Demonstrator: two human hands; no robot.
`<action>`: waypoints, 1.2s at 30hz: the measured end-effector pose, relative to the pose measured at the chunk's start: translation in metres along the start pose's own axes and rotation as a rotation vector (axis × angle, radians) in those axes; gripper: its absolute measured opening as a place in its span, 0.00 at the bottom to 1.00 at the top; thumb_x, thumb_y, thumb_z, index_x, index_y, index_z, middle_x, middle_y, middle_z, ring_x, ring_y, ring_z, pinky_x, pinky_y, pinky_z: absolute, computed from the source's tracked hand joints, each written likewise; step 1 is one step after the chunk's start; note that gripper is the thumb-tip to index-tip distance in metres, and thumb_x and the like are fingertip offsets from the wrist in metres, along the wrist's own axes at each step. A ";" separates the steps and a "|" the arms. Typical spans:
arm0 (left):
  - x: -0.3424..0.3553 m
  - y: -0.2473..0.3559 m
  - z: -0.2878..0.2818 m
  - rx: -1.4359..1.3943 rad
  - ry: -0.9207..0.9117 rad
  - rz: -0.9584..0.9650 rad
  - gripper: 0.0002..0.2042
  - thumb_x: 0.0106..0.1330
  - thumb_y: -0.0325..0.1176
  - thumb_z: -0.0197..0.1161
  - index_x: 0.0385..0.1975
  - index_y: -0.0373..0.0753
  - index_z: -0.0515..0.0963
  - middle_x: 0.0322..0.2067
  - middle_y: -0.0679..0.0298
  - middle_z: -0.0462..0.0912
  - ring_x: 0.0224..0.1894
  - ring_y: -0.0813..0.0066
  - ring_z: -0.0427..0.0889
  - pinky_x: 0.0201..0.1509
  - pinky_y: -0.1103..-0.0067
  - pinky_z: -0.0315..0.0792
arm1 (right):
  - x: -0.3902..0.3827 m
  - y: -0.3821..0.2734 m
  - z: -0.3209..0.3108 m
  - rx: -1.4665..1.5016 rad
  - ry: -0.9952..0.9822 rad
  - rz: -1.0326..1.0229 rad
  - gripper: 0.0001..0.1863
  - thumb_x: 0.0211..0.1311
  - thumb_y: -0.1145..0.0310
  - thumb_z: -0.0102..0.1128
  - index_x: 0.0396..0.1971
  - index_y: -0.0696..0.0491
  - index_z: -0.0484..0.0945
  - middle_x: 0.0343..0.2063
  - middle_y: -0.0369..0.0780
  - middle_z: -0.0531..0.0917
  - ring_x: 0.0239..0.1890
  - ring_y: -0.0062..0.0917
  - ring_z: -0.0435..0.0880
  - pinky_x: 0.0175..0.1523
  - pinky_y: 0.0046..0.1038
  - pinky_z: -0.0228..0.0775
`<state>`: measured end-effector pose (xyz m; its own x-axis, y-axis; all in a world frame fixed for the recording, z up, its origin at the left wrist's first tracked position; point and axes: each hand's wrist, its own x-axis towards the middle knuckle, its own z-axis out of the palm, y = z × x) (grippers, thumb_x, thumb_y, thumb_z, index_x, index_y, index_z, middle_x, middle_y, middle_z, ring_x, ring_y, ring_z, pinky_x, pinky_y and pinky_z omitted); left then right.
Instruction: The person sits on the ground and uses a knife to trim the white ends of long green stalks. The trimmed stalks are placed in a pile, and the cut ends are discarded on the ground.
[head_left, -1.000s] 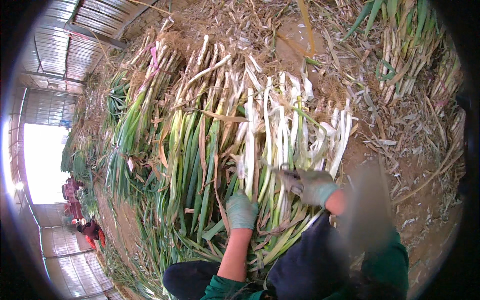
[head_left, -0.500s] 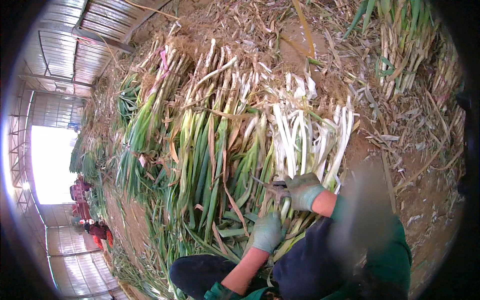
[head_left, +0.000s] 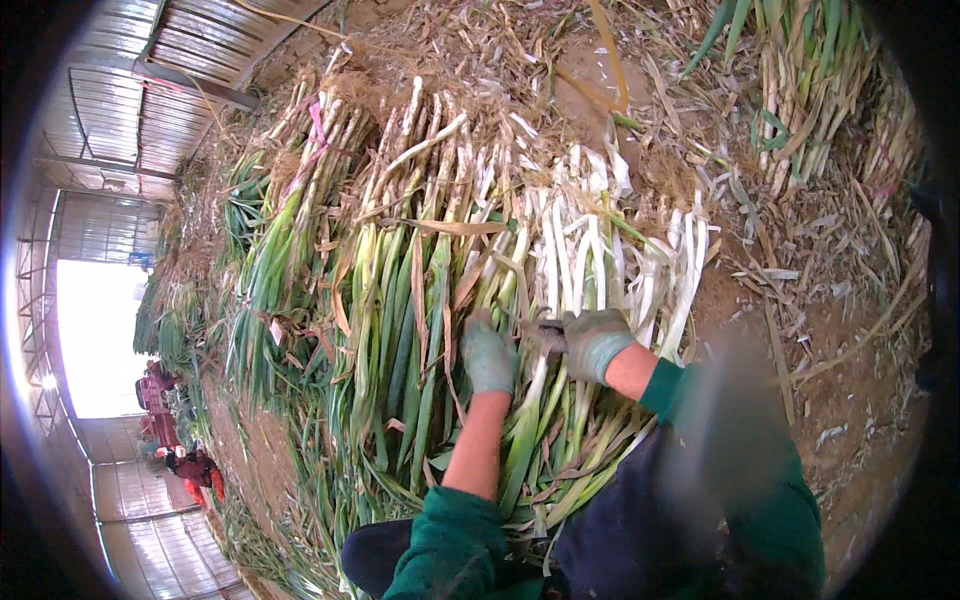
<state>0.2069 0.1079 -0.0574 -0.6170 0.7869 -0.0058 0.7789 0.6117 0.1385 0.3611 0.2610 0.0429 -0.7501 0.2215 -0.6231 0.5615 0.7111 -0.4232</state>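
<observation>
A wide row of long green onions (head_left: 405,290) lies on the ground before me, roots away from me and leaves toward me. My left hand (head_left: 488,354), in a pale green glove, has its fingers closed around green onion stalks left of the peeled ones; the fingertips are partly hidden among leaves. Close beside it, my right hand (head_left: 595,343), also gloved, is closed on a dark metal tool (head_left: 545,335) that points left; its exact kind is unclear. Bare white peeled green onions (head_left: 597,262) lie just beyond and to the right of that hand.
A tied bundle (head_left: 318,140) with a pink band lies at the far left. Another pile of green onions (head_left: 805,90) sits far right. Dry husks (head_left: 790,250) litter the soil. Further left are a person in red (head_left: 195,468), a red vehicle (head_left: 157,405) and metal shed walls (head_left: 110,220).
My left hand has moved forward and left, from the leaves near my knees up to the stalks. The right hand has shifted slightly away from me, with the tool still in it.
</observation>
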 end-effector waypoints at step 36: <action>-0.039 -0.008 -0.038 -0.144 -0.498 -0.374 0.34 0.59 0.51 0.61 0.58 0.31 0.65 0.45 0.37 0.77 0.49 0.42 0.76 0.54 0.62 0.70 | 0.029 0.041 0.001 0.149 0.191 0.235 0.23 0.53 0.60 0.53 0.47 0.58 0.72 0.42 0.48 0.82 0.47 0.38 0.81 0.51 0.38 0.71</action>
<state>0.2205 0.0687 -0.0203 -0.6908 0.4870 -0.5345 0.4770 0.8624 0.1693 0.3632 0.2959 0.0067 -0.6381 0.4987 -0.5866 0.7611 0.5235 -0.3829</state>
